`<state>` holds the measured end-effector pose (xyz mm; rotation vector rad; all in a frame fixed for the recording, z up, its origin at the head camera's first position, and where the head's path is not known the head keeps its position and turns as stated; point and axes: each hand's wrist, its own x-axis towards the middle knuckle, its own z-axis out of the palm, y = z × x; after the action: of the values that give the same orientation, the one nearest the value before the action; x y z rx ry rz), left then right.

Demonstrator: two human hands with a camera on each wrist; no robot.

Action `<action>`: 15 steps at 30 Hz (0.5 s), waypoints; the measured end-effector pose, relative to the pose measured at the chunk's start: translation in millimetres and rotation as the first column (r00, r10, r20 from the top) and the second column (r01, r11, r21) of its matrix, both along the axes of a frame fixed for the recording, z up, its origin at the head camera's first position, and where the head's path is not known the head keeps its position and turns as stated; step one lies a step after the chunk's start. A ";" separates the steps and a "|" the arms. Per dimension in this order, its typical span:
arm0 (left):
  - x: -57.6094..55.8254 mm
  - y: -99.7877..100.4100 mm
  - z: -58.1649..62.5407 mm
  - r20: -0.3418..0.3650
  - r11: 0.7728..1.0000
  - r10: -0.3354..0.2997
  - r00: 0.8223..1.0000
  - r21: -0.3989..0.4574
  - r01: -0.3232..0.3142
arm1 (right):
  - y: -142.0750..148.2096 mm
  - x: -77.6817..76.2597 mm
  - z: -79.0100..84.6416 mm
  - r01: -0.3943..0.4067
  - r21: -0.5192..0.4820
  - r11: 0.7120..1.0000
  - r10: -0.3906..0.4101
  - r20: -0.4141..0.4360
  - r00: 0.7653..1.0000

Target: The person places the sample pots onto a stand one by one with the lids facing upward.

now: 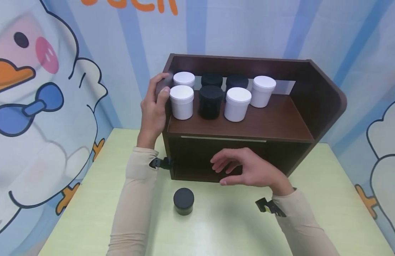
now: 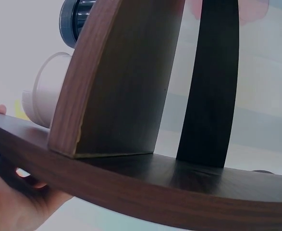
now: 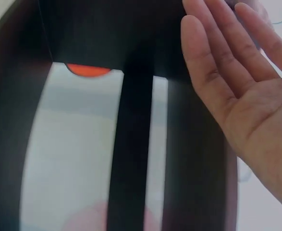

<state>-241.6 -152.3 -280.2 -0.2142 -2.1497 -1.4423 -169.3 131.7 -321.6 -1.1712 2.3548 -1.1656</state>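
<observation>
A dark brown two-tier wooden shelf (image 1: 242, 137) stands on the table. My left hand (image 1: 154, 106) grips its left side panel (image 2: 126, 185), the thumb on the inner face beside the white jars. On the upper board are white lidded jars, one (image 1: 182, 103) at front left, and black ones, one (image 1: 211, 103) at front middle. My right hand (image 1: 245, 167) hovers before the lower compartment, holding nothing; the right wrist view shows its palm and extended fingers (image 3: 203, 57). A black lidded jar (image 1: 183, 201) stands on the table in front of the shelf's left part.
The pale green table (image 1: 213, 227) reaches past both sides of the shelf. A cartoon-duck curtain (image 1: 248, 28) hangs behind and at the sides. The shelf's right side panel (image 1: 322, 96) has a rounded front corner.
</observation>
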 end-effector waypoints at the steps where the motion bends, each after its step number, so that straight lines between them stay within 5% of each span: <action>1: -0.2 0.1 0.0 -0.002 1.000 -0.002 1.000 -0.002 0.002 | -3.8 0.4 -3.8 -0.015 -0.009 1.000 0.015 0.009 1.000; 9: -0.6 1.9 -0.5 0.003 1.000 0.002 1.000 -0.004 -0.002 | -36.9 5.3 -42.2 0.020 -0.114 0.993 -0.015 0.042 0.999; 15: -0.2 0.1 -0.5 0.010 1.000 0.004 1.000 0.000 -0.004 | -63.3 8.3 -82.3 0.082 -0.099 0.992 -0.078 0.048 0.996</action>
<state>-241.8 -152.2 -280.8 -0.2034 -2.1565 -1.4446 -161.0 68.4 -403.9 -1.0793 2.3543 -1.3374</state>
